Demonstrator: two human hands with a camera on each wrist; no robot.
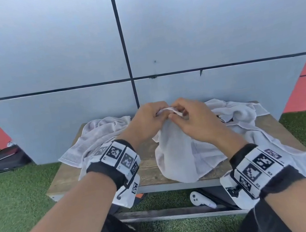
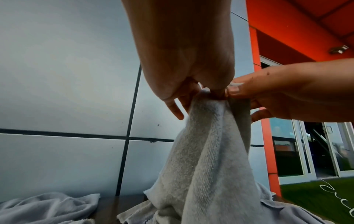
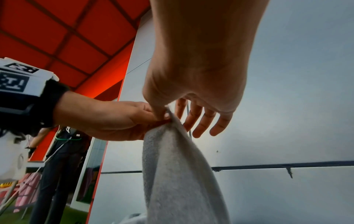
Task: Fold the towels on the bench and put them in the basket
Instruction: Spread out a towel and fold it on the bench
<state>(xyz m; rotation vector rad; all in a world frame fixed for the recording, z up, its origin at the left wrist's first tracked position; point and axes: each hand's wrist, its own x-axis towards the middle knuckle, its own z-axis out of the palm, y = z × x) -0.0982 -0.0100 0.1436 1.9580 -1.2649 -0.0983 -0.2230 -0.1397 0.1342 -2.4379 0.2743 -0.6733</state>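
Note:
A white towel (image 1: 175, 152) hangs in a bunch above the wooden bench (image 1: 149, 166), its lower part draped on the seat. My left hand (image 1: 149, 120) and right hand (image 1: 186, 116) meet at its top edge, and both pinch it between thumb and fingers. In the left wrist view the towel (image 2: 206, 159) drops from the pinch of my left hand (image 2: 208, 89). In the right wrist view my right hand (image 3: 168, 112) pinches the towel (image 3: 178, 174), its other fingers spread loose. A second towel (image 1: 99, 137) lies crumpled at the bench's left, a third towel (image 1: 248, 121) at the right. No basket shows.
A grey panelled wall (image 1: 80, 57) stands right behind the bench. Artificial grass (image 1: 11, 196) surrounds it. A white controller (image 1: 200, 200) lies under the bench, a dark bag (image 1: 5, 159) on the ground at left. A person (image 3: 63, 159) stands far off in the right wrist view.

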